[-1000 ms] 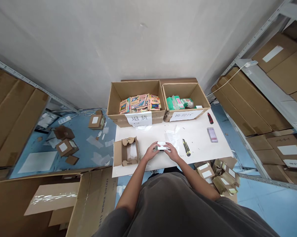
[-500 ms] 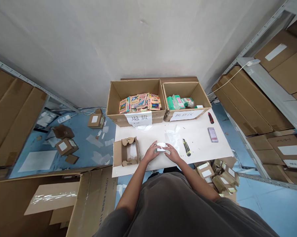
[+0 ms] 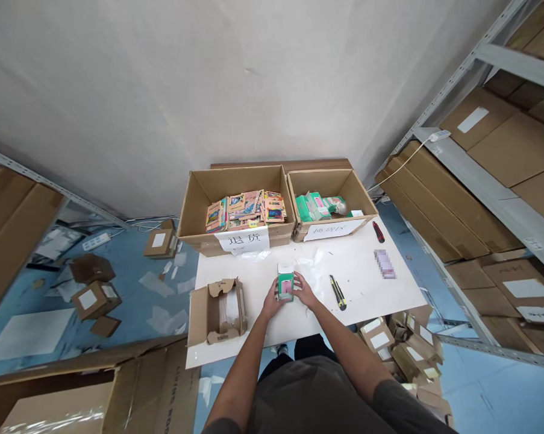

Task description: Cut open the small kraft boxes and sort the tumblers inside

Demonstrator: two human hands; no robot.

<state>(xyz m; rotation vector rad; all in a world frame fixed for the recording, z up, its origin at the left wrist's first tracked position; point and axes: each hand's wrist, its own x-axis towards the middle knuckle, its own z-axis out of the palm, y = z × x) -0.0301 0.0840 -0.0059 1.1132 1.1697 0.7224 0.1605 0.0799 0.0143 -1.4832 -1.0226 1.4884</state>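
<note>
A small green and white box [image 3: 285, 282] with a pink patch is held upright between my two hands over the white table [image 3: 317, 325]. My left hand [image 3: 272, 299] grips its left side, and my right hand [image 3: 304, 292] has its fingers against the right side. To the left lies an opened brown carton [image 3: 203, 316] with white material inside. A yellow and black utility knife [image 3: 338, 293] rests to the right of my right hand. Crumpled clear wrapping [image 3: 314, 265] lies just behind that hand.
At the table's back stand a carton of colourful picture boxes [image 3: 199, 244] and a carton of green boxes [image 3: 299, 232], both with paper signs. A red knife [image 3: 378, 232] and a blurred purple item [image 3: 384, 264] lie right. Shelves [image 3: 515, 199] flank the table; cartons [image 3: 402, 343] litter the floor.
The small box has been tipped so that its green and pink face shows, where only a white face showed before. My view has shifted, so the table appears lower.
</note>
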